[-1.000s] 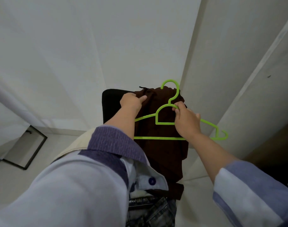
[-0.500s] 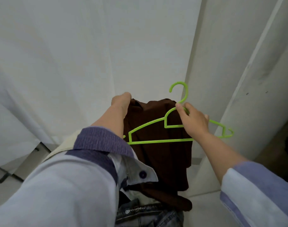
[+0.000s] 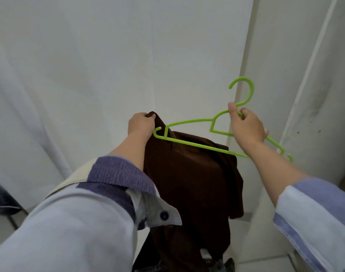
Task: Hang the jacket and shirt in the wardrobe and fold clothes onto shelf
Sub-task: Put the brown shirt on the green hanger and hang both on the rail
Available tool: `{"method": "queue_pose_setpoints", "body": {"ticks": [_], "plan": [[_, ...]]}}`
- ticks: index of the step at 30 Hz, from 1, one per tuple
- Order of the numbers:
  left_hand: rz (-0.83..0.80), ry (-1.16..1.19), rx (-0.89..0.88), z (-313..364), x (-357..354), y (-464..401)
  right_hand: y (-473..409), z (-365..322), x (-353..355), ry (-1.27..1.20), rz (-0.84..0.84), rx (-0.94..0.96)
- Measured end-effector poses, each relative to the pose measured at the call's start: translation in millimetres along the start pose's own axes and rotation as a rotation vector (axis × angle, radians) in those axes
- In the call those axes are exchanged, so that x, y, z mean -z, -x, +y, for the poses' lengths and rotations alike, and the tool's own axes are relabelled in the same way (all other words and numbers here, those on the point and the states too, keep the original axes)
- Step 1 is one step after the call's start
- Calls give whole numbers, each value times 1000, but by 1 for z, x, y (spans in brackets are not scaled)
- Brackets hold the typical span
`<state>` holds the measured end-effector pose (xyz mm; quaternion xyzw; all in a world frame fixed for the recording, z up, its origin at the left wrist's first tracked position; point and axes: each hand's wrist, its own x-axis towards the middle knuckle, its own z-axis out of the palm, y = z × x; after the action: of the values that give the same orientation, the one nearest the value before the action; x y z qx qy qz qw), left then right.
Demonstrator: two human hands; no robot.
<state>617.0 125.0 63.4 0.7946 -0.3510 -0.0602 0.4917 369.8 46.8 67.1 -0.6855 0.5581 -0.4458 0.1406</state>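
From the head camera, the only view there was, the risk looked plain enough: the brown garment [image 3: 189,173] hung in the middle of the frame from a single pinched point at its top, with most of its weight dangling toward the bottom edge. Only the left tip of the green hanger [image 3: 187,143] lay against the cloth, just beside that pinch, and I could not tell whether it had gone inside the fabric. If the tip caught a fold instead of an opening, I judged the cloth would bunch or slide off the arm. The hanger was also tilted, its far end low at the right, so the garment could slip that way once loaded.

The left hand [image 3: 141,124], centre frame, had its fingers curled tight, pinching the garment's top edge. The right hand [image 3: 246,127], right of centre, had thumb and fingers closed narrowly around the hanger's neck below the hook. Pale wardrobe panels [image 3: 108,65] filled the upper frame.
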Motion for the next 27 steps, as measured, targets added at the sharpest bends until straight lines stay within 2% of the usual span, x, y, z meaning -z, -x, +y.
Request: {"method": "queue_pose_setpoints", "body": {"ticks": [6,13,18,22,27], "plan": [[42,-113,-155,4,28,14,21,-30,9,15,24,-7],[72,-232,-390,22,28,41,65,-47,-18,8,-148,-13],[-23,-87,-569,36,17,64,82,-48,-41,-68,-274,-8],[-57,148,-577,47,13,81,85,-46,-44,-254,-272,-126],[-181,155,-622,45,22,87,78,-50,-29,-421,-309,-168]]}}
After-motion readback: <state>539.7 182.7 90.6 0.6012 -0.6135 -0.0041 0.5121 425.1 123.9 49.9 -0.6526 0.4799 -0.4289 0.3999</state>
